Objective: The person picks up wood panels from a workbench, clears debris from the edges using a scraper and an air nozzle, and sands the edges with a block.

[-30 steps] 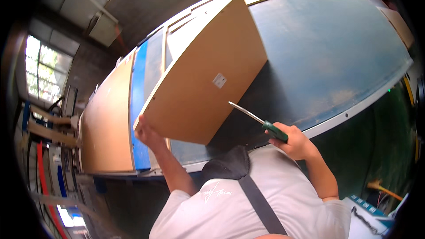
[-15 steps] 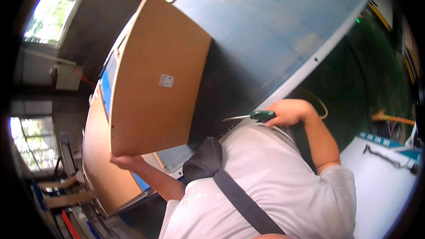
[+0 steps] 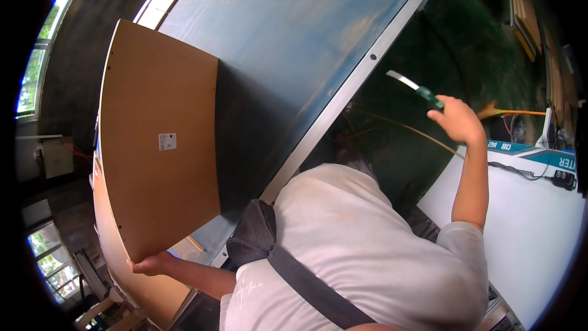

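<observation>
Tipping is risked, the panel [image 3: 165, 164] being held at one corner by the left grip [image 3: 153, 263], the screwdriver [image 3: 420, 89] by the right grip [image 3: 459, 121].

My view looks down from a wide camera on my head, the left one of a pair, over my own shirt [image 3: 367, 239]. It sits near enough that my left hand [image 3: 150, 263] and right hand [image 3: 459, 119] both show with their forearms. Being so wide, it also takes in the table [image 3: 288, 30] between and ahead of my hands, the floor [image 3: 429, 49] beyond the right one and a window [image 3: 52, 263] out past the left, edges bending toward the dark rim.
</observation>
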### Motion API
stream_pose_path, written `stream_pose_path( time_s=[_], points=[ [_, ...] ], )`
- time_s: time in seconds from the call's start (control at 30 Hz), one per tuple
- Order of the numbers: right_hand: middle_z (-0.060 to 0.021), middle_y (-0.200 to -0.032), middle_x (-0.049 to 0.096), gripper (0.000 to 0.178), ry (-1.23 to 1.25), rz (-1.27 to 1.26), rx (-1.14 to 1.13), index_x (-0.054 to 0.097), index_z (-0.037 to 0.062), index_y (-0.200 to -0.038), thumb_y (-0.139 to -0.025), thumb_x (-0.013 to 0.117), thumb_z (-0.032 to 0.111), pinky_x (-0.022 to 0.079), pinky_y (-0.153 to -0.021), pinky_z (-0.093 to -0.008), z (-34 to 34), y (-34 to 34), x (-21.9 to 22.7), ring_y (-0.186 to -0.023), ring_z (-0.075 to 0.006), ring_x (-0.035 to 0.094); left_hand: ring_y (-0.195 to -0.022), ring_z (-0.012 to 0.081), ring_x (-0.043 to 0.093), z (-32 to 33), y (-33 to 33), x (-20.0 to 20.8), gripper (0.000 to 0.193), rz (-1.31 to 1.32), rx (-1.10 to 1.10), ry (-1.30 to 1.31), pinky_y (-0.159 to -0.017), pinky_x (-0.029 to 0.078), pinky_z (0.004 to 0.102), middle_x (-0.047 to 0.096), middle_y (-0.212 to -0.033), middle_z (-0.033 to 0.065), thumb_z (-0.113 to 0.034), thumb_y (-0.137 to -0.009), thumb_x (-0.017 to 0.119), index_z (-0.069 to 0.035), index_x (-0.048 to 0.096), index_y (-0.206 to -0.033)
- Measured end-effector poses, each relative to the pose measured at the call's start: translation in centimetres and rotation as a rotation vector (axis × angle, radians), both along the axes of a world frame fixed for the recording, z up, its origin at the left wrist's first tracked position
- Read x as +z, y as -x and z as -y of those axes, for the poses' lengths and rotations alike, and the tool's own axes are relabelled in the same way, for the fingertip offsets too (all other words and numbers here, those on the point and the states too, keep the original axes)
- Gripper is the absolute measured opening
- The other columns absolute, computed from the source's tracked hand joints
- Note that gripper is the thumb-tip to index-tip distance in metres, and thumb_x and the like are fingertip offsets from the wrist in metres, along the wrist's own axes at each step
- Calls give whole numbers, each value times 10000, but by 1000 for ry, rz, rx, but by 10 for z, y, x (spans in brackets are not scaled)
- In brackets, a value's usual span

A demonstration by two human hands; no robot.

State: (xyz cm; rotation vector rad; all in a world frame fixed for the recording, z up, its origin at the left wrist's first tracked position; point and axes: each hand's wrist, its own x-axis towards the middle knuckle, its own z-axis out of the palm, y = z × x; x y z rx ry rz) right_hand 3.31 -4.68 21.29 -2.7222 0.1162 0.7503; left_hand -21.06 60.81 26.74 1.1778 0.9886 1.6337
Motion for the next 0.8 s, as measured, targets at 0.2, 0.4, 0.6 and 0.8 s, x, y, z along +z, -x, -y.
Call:
stream_pose_path(
  time_s=[0.2, 0.4, 0.6, 0.8],
  points=[
    [-85, -763, 682, 309, -445, -463, 138, 736, 50, -1131, -884, 774, 233, 520, -614, -336, -5, 1, 20, -615, -164, 655, -1142, 325, 658, -19, 13, -11, 581, 20, -160, -104, -974, 546, 479, 645, -1273, 172, -448, -943, 473, 23, 651, -1233],
    [-47, -679, 662, 276, -319, -598, 333, 770, 71, -1076, -854, 807, 231, 513, -570, -301, 6, -27, 11, -537, -144, 617, -1096, 280, 665, -57, 48, -26, 515, 38, -234, -80, -930, 543, 463, 670, -1223, 105, -451, -951, 457, -33, 662, -1173],
    [-48, -651, 663, 347, -108, -914, 512, 776, 59, -1160, -874, 828, 248, 520, -571, -299, 20, -85, -31, -540, -136, 634, -1168, 318, 648, -25, 23, -9, 547, 21, -220, -69, -996, 539, 481, 661, -1282, 144, -425, -952, 438, -2, 647, -1229],
    [-73, -764, 739, 348, -218, -810, 825, 786, 67, -1120, -823, 842, 240, 541, -616, -327, -49, -105, 11, -624, -211, 688, -1217, 340, 628, -37, 22, -8, 617, -13, -211, -152, -1037, 493, 488, 657, -1316, 183, -428, -929, 416, 40, 655, -1253]
  ],
)
